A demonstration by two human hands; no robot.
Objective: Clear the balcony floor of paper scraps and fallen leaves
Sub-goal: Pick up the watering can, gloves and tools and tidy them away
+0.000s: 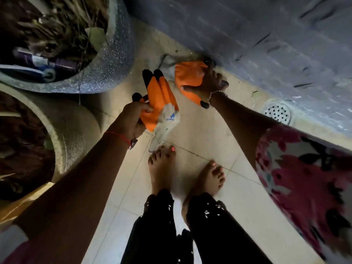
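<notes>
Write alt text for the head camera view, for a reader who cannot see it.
Looking down, a person's left hand holds an orange glove while the right hand grips a second orange glove low beside the grey wall. Bare feet stand on the tiled floor, planters at left, a floor drain at right.

Orange gloves against pale tiles and a grey-blue wall [247,35].
The glove at centre [158,100] is orange with black fingertips and a white knit cuff carrying a blue mark; the second glove [190,75], upper centre, is the same orange with a black tip. Cream floor tiles [200,130]. Upper left, a blue-grey speckled pot [114,60]; left, a beige ribbed pot [76,141]. Right, a sleeve [304,178] flowered magenta, white and black. Black trousers [156,235] flecked white; coral-pink toenails [173,149].
</notes>
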